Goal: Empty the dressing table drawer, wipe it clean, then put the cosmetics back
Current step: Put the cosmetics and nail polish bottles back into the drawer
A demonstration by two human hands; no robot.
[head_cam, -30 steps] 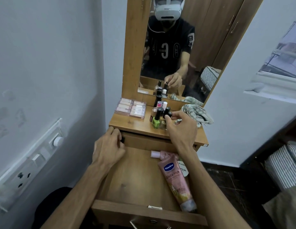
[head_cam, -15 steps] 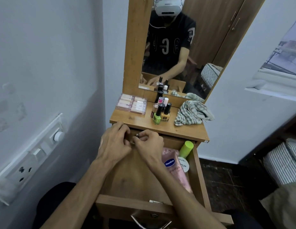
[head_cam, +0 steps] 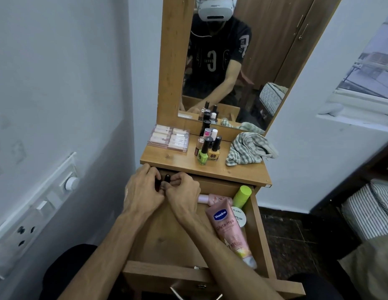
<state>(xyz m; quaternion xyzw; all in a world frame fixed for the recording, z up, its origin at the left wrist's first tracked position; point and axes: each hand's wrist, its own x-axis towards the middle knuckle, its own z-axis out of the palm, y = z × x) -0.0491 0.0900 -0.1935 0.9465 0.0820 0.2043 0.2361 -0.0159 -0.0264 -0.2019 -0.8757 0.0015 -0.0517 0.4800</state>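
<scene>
At the back left corner of the open drawer [head_cam: 261,230], the right hand [head_cam: 184,194] is pinching a small dark bottle [head_cam: 167,178], and the left hand [head_cam: 143,191] is curling around another dark item I cannot identify. A pink Vaseline tube [head_cam: 228,231] is lying along the drawer's right side. Nail polish bottles [head_cam: 207,151] are standing near the tabletop's middle.

Pink tube [head_cam: 228,231]: "Vaseline Gluta-Hya"; white jar [head_cam: 239,217]: "POLISH".
</scene>
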